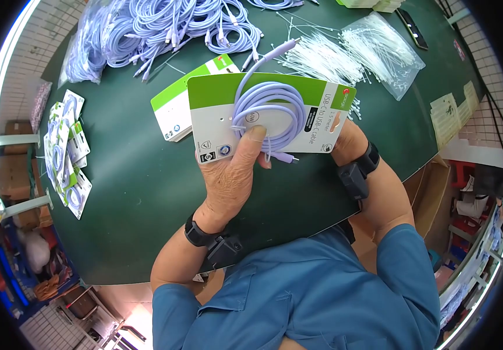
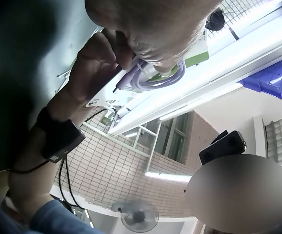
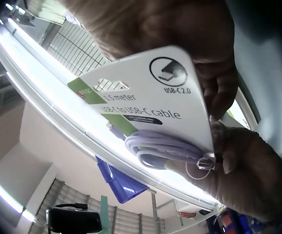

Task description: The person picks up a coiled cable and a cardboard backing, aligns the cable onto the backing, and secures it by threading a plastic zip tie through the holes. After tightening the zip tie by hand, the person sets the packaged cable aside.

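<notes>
My left hand (image 1: 231, 178) grips a white and green cardboard package card (image 1: 324, 111), its thumb pressing a coiled lilac USB-C cable (image 1: 283, 90) against the front. Thin ties (image 1: 238, 128) loop round the coil at its lower side, and one cable end sticks up past the card's top edge. Behind the card's right part is my right hand (image 1: 349, 143), mostly hidden in the head view. The right wrist view shows its palm (image 3: 180, 29) close behind the card, with bent fingers reaching down toward the left hand; what they hold is hidden.
A heap of lilac cables (image 1: 164, 26) lies at the back left, with a stack of blank cards (image 1: 173, 114) before it. White cable ties (image 1: 321, 58) and a plastic bag (image 1: 400, 81) are at the back right, near a phone (image 1: 413, 29). Carded cables (image 1: 65, 154) pile at the left edge.
</notes>
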### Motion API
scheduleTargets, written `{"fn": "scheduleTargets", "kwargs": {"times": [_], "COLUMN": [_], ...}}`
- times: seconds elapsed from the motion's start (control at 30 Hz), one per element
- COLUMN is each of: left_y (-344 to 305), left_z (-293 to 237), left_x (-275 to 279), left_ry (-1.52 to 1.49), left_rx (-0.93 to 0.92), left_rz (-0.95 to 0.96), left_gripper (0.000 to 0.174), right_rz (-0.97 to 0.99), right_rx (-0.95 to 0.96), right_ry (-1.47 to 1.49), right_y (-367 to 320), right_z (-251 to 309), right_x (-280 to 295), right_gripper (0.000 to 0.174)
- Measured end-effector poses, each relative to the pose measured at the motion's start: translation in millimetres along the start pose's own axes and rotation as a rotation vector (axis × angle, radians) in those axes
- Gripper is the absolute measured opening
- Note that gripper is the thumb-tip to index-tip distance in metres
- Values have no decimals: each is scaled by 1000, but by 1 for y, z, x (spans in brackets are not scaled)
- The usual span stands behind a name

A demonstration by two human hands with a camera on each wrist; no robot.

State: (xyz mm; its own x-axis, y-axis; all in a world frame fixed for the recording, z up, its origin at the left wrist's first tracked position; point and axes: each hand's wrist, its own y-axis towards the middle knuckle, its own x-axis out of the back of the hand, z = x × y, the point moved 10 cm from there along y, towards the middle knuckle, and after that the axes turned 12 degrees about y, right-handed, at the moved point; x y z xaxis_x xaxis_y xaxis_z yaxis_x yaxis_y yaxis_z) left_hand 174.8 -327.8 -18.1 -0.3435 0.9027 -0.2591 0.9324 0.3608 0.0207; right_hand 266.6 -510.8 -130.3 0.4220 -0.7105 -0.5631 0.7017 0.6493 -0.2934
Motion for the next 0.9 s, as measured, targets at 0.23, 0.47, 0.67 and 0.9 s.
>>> {"fn": "scheduleTargets", "kwargs": {"times": [0.23,0.47,0.67,0.9], "left_y": [1,2,0,3], "left_z": [-2,6,2,12], "left_x": [-1,-2,-5,6], "left_ry": [-2,26,71,323], "left_rx": [-1,24,36,64], "left_rz": [-4,68,83,76], "left_gripper": [41,47,46,31], "right_rz": [359,366,422,336], "right_rx": [299,397,812,313], "right_ry": [-99,-201,-697,-250], "right_y": [28,30,13,49], "right_z": [73,76,88,52], "right_x": [-92,-99,-113,-86], "right_gripper": [37,28,26,30]}}
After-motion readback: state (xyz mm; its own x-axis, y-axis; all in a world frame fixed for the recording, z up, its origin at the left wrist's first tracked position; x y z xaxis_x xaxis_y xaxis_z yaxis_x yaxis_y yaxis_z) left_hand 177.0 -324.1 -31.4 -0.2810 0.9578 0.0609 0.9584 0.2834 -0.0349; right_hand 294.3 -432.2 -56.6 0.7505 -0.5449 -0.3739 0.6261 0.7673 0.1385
